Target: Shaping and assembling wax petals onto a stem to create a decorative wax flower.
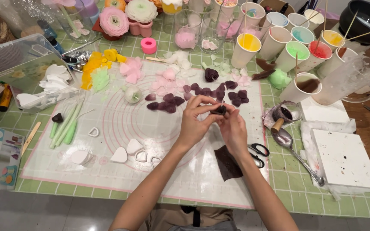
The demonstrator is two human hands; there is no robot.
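Pinching a small dark maroon bud [220, 110] between their fingertips, the left hand [195, 122] and the right hand [233, 128] met over the middle of the white silicone mat [120, 171], both grasping that one piece from opposite sides. The bud sat held in the air just above the mat, at the centre of the clock face.

At twelve o'clock from the hands, a scatter of dark purple petals [202, 94] lay on the mat, with a finished dark rose [211, 75] just beyond them. Pale pink petals [131, 72] lay at about eleven o'clock, near yellow pieces [97, 62]. At nine o'clock, green stems [67, 126] rested side by side at the mat's left edge, and white heart-shaped cutters [127, 152] sat at about eight o'clock. A flat dark brown sheet [228, 164] lay at five o'clock, just beside the right forearm, with black-handled scissors [258, 154] near it at four o'clock. A metal spoon [298, 156] lay farther out at four o'clock on the green checked counter [343, 205]. Paper cups of coloured liquid [296, 49] stood at two o'clock, several with sticks in them.
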